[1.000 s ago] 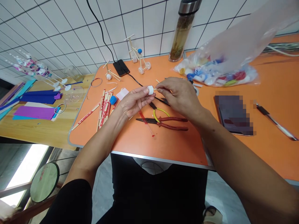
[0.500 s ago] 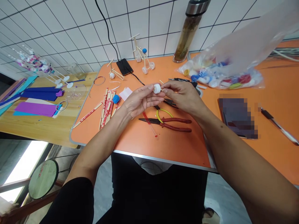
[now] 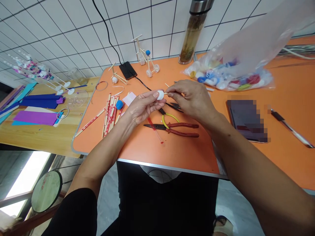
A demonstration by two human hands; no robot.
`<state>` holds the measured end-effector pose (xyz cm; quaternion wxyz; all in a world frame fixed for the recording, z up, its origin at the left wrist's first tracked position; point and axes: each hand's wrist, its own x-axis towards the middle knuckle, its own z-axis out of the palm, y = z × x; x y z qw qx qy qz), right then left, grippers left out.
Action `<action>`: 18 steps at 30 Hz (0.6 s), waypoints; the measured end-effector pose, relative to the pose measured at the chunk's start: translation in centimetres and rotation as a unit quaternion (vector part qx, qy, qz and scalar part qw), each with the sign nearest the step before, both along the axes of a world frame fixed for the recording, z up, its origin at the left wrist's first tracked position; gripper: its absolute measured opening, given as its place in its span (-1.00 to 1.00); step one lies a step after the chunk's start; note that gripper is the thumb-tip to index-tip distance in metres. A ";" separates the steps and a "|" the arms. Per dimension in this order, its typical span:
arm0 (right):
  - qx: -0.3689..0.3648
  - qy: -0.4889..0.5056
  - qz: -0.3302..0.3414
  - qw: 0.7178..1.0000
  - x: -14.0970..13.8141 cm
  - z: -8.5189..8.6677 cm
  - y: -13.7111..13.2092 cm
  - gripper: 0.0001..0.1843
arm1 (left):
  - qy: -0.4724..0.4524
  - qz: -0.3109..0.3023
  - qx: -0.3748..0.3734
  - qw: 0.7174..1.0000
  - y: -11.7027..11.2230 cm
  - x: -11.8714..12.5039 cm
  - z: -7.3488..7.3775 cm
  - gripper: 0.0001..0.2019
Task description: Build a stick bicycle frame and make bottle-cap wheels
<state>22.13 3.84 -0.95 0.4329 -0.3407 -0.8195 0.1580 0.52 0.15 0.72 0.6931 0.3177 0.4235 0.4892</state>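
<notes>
My left hand [image 3: 145, 104] holds a white bottle cap [image 3: 160, 95] between thumb and fingers, above the orange table. My right hand [image 3: 188, 95] pinches a thin wooden stick [image 3: 165, 93], whose tip meets the cap's right side. Whether the stick goes into the cap I cannot tell. Below the hands lie red-handled pliers [image 3: 183, 126] and a yellow-handled tool [image 3: 169, 115], partly covered. Left of my left hand are several red-and-cream wrapped sticks [image 3: 110, 114] and a blue ball [image 3: 119, 105].
Small stick models with wheels [image 3: 152, 69] stand at the back, near a black phone-like device [image 3: 128, 70] on a cable. A tea bottle [image 3: 193, 36] and a plastic bag of coloured caps [image 3: 228, 73] stand behind. At right lie a phone [image 3: 246, 119] and a pen [image 3: 291, 127].
The white cap has turned slightly in my left hand, and more of the wooden stick shows between it and my right fingers. The whole view has shifted a little.
</notes>
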 end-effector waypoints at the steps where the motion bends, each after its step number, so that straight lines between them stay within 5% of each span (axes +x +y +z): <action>1: -0.005 0.007 0.000 1.000 -0.1 -0.1 0.0 -0.80 | -0.001 0.001 0.006 1.000 0.0 0.0 0.0 -0.81; 7: -0.082 0.082 0.014 0.993 -0.6 -0.7 0.1 -0.79 | -0.024 -0.022 0.044 0.998 0.0 -0.2 0.0 -0.77; 18: -0.110 0.081 0.016 0.991 -0.6 -1.0 0.1 -0.78 | -0.016 -0.045 0.021 0.999 0.1 -0.7 0.0 -0.82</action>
